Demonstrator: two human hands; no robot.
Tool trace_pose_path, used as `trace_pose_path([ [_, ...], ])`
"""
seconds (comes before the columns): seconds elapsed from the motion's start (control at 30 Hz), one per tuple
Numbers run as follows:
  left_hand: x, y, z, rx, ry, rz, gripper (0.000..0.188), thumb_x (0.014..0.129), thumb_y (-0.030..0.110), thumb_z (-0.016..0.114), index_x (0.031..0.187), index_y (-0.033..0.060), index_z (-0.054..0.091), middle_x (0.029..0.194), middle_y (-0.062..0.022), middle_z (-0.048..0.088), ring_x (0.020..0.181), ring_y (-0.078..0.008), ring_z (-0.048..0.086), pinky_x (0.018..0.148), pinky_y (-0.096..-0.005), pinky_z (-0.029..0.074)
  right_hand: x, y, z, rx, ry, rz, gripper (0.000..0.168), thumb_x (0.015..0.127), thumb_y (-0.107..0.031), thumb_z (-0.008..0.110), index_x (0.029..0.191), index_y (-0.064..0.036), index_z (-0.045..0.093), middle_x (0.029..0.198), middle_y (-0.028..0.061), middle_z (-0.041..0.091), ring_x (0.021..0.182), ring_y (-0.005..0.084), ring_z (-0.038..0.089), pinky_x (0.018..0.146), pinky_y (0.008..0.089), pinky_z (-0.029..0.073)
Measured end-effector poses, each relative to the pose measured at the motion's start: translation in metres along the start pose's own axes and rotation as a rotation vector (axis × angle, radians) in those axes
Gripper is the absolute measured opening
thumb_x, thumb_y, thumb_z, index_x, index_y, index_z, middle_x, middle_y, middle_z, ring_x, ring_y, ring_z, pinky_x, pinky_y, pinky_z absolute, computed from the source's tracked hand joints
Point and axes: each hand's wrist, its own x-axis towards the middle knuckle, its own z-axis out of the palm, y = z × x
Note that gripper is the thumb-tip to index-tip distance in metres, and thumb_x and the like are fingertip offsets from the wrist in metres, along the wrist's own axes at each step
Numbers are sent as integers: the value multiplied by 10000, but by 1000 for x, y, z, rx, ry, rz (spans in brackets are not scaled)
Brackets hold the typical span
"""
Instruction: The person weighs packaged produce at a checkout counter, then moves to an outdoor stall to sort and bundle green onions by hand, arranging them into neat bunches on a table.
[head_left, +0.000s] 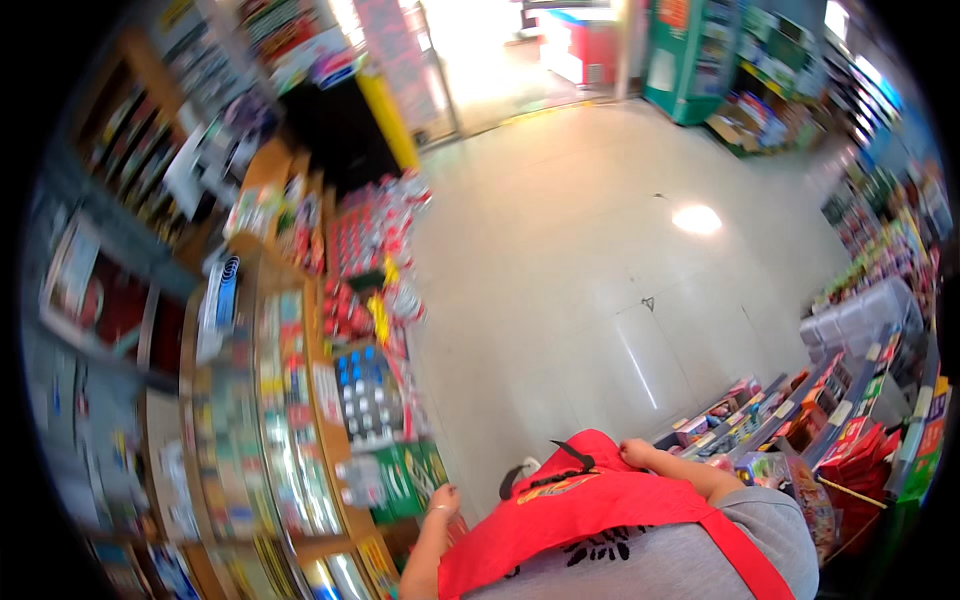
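Before me at the bottom spreads a red apron (577, 510) with dark ties, worn over a grey T-shirt (637, 566). My left hand (444, 500) is lowered at the apron's left side, with a thin band on the wrist; it is near a green carton (409, 480), and whether it grips anything is unclear. My right hand (634, 453) has its fingers curled at the upper right edge of the apron; blur hides whether cloth is pinched. A white object (531, 466) shows partly beyond the apron's top edge.
Glass display counters (289, 420) line the left, with packs of bottles (367, 390) on the floor beside them. Stocked shelves (810, 412) stand close on my right. Tiled floor (540, 285) runs to a bright doorway. Farther off are a green cooler (679, 67) and cardboard boxes (739, 127).
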Motion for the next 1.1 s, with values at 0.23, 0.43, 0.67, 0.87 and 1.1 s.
trace_pose_path([
  [0.23,192,354,-109,-92,-46,547,281,854,199,533,1087,58,599,955,-150,656,866,-260,638,783,-342,495,109,78,-35,269,-34,228,286,742,-281,556,909,-91,691,926,199,645,893,355,614,795,423,485],
  [0.43,306,417,-132,104,-79,467,329,833,234,549,1116,70,593,1013,-159,641,943,-259,619,829,-358,480,258,108,-175,129,-89,187,288,776,-244,517,911,-49,680,935,203,642,886,363,613,789,431,484],
  [0.67,398,312,-161,140,-173,-90,384,762,328,546,1085,143,644,1085,-128,633,1020,-283,596,900,-369,453,421,25,-469,202,301,-6,267,812,-186,470,947,-56,660,929,161,658,834,311,634,765,395,496],
  [0.87,455,352,-256,359,-282,-139,353,748,331,575,1031,141,667,1079,-130,634,1008,-301,598,878,-400,463,575,3,-601,460,336,-90,253,836,-97,420,961,-3,618,791,139,668,729,201,651,684,347,513],
  [1.1,754,665,-303,216,-164,75,295,842,257,497,1022,73,642,993,-183,638,881,-303,620,766,-434,486,588,81,-642,216,103,322,224,813,-167,503,872,-20,662,771,161,668,810,266,654,744,401,500],
])
